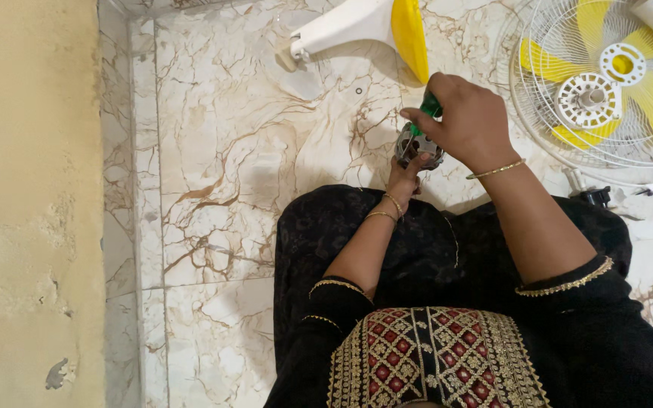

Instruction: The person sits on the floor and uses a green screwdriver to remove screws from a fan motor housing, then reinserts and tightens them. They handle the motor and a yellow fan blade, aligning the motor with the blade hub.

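My right hand is closed around a green-handled screwdriver, its tip pointing down into a small round metal fan motor. Below it, my left hand grips the motor from underneath and holds it just above my lap. Both wrists carry thin gold bangles. The screwdriver's shaft is mostly hidden by my right hand.
A white fan housing with a yellow part lies on the marble floor beyond my hands. A white wire fan guard with yellow blades lies at the upper right. A beige wall runs along the left. My black clothing fills the foreground.
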